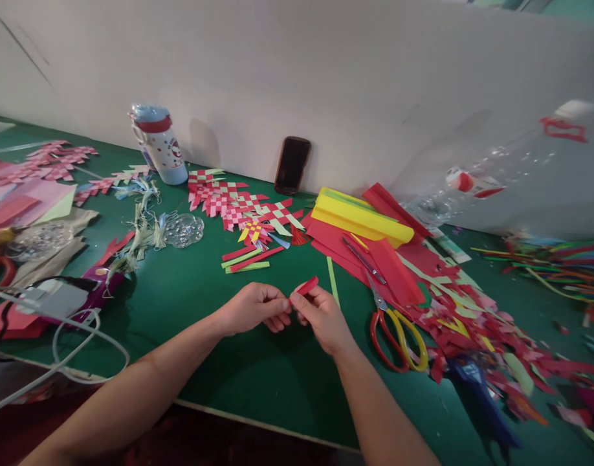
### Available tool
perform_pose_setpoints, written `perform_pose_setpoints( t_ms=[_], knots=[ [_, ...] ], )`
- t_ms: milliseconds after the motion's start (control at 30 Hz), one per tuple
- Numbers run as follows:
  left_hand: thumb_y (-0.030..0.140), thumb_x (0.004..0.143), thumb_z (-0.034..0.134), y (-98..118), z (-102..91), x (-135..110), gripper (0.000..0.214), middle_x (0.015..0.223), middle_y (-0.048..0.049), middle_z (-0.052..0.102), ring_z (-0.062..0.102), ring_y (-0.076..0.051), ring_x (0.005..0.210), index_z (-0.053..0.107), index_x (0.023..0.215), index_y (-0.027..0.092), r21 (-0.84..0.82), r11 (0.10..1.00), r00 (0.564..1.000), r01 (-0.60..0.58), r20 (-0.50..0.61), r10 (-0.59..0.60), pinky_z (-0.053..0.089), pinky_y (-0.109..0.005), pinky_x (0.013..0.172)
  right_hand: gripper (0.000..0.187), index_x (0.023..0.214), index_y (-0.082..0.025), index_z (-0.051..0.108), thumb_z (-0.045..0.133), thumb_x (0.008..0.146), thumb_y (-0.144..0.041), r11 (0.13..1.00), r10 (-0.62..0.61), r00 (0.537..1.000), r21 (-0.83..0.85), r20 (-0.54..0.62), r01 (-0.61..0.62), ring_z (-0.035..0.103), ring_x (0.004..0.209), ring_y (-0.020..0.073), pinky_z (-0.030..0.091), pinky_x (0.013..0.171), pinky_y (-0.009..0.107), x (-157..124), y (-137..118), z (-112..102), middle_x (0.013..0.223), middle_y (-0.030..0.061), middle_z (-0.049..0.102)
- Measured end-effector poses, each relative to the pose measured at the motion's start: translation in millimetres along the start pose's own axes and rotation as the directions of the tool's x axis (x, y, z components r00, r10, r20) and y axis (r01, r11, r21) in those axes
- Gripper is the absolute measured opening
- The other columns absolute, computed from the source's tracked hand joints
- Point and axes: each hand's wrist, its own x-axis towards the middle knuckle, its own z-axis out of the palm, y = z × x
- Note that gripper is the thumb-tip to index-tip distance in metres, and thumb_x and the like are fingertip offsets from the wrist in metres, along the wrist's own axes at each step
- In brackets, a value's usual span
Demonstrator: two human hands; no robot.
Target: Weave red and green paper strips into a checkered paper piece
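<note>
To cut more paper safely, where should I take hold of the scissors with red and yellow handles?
Probably by the red and yellow finger loops of the scissors, coming from the near side with your right hand. The loops lie open toward you on the green mat, while the blades point away, into the red paper.

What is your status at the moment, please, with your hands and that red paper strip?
Right hand pinching red paper strip. Left hand close against it, grip unclear. Red-and-yellow-handled scissors off to the side, apart from both hands.
</note>
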Motion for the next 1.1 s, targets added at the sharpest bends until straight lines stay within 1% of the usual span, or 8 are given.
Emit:
perform_pose_setpoints(
  t_ms=[100,267,500,733,833,933,1033,1100],
  knots=[
    [0.059,0.072,0.073,-1.2,-0.7,0.0,0.047,0.072,-0.0041,0.070,0.064,-0.011,0.059,0.065,0.078,0.013,0.040,0.999,1.000,-0.016,-0.002,0.016,0.054,-0.024,0.061,0.038,0.070,-0.019,0.055,0.076,0.072,-0.052,0.999,-0.020,0.998,0.045,-0.062,0.023,0.038,0.047,0.0063,0.030,0.043,0.021,2.8,-2.1,-4.2,0.056,-0.0066,0.046],
    [0.053,0.078,0.070,1.9,-1.8,-2.0,0.040,0.074,-0.0057,0.071,0.065,-0.011,0.061,0.064,0.077,0.013,0.114,0.993,0.999,-0.029,0.017,0.027,0.053,-0.024,0.060,0.039,0.070,-0.020,0.054,0.077,0.071,-0.051,0.994,-0.046,0.986,0.091,-0.161,0.061,0.037,0.048,0.0061,0.030,0.043,0.020,6.0,-7.3,-12.3,0.058,-0.0057,0.047],
    [0.051,0.084,0.061,3.0,-4.1,-2.9,0.037,0.077,-0.0066,0.072,0.066,-0.013,0.063,0.063,0.078,0.014,0.214,0.975,0.998,-0.064,0.037,0.058,0.052,-0.024,0.061,0.040,0.066,-0.020,0.054,0.076,0.071,-0.053,0.989,-0.082,0.973,0.102,-0.218,0.106,0.038,0.049,0.0065,0.030,0.043,0.021,5.9,-7.0,-13.0,0.059,-0.0047,0.047],
    [0.043,0.090,0.055,3.5,-3.3,-5.6,0.029,0.078,-0.0040,0.071,0.066,-0.012,0.069,0.063,0.081,0.016,0.359,0.919,0.985,-0.163,0.001,0.174,0.050,-0.021,0.064,0.041,0.063,-0.020,0.049,0.074,0.076,-0.050,0.983,-0.121,0.958,0.101,-0.259,0.151,0.036,0.050,0.0061,0.029,0.044,0.021,7.6,-4.6,-13.0,0.059,-0.0062,0.042],
    [0.041,0.092,0.053,3.2,-2.9,-5.2,0.028,0.077,-0.0035,0.070,0.065,-0.012,0.069,0.062,0.081,0.016,0.393,0.900,0.978,-0.190,-0.006,0.209,0.049,-0.020,0.064,0.037,0.071,-0.021,0.054,0.071,0.076,-0.054,0.988,-0.091,0.975,0.104,-0.204,0.114,0.039,0.050,0.0066,0.031,0.044,0.021,6.3,-5.5,-12.3,0.060,-0.0061,0.045],
    [0.041,0.093,0.050,2.5,-2.7,-4.2,0.029,0.077,-0.0030,0.069,0.064,-0.012,0.069,0.061,0.081,0.017,0.403,0.892,0.974,-0.205,-0.001,0.225,0.050,-0.020,0.065,0.038,0.083,-0.021,0.061,0.076,0.071,-0.053,0.996,-0.030,0.997,0.083,-0.070,0.036,0.042,0.049,0.0079,0.034,0.043,0.022,2.7,-5.5,-7.5,0.062,-0.0050,0.051],
    [0.040,0.093,0.050,2.4,-2.1,-4.1,0.029,0.077,-0.0025,0.068,0.064,-0.012,0.068,0.061,0.081,0.017,0.418,0.884,0.973,-0.210,0.002,0.231,0.049,-0.020,0.064,0.035,0.079,-0.019,0.063,0.081,0.067,-0.047,0.999,0.007,0.999,0.042,0.034,-0.009,0.045,0.048,0.0083,0.035,0.044,0.022,-0.5,-3.2,-1.0,0.062,-0.0043,0.054],
    [0.040,0.092,0.050,2.5,-1.6,-4.4,0.028,0.076,-0.0022,0.068,0.064,-0.012,0.068,0.062,0.081,0.017,0.430,0.877,0.972,-0.214,0.001,0.237,0.049,-0.020,0.063,0.033,0.075,-0.019,0.062,0.080,0.068,-0.046,0.999,0.008,0.999,0.030,0.045,-0.009,0.045,0.048,0.0082,0.035,0.044,0.022,-0.8,-1.4,0.9,0.060,-0.0048,0.053]
  ],
)
